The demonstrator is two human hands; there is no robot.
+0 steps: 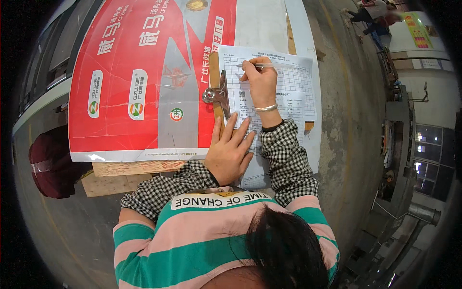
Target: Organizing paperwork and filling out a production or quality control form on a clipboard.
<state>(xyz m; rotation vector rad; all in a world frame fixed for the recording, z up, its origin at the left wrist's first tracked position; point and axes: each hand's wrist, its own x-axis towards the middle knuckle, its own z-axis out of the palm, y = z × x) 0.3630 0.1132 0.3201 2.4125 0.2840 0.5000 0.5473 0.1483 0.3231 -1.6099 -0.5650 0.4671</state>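
Note:
My right hand (262, 82) grips a slim silver pen (269, 65) whose tip rests on the upper part of a printed form sheet (298, 79). The sheet is held on a wooden clipboard (215, 72) by a metal clip (216, 94). My left hand (230, 151) lies flat, fingers spread, on the lower part of the paper and holds nothing. A bracelet circles my right wrist. Both forearms wear checked sleeves.
A large red and grey printed poster (144, 77) covers the work surface left of the clipboard, lying on a wooden board (125, 169). A dark red round stool (50, 161) stands at the left. Grey concrete floor surrounds the bench; machinery (404, 159) stands at the right, and a person (375, 12) is far off.

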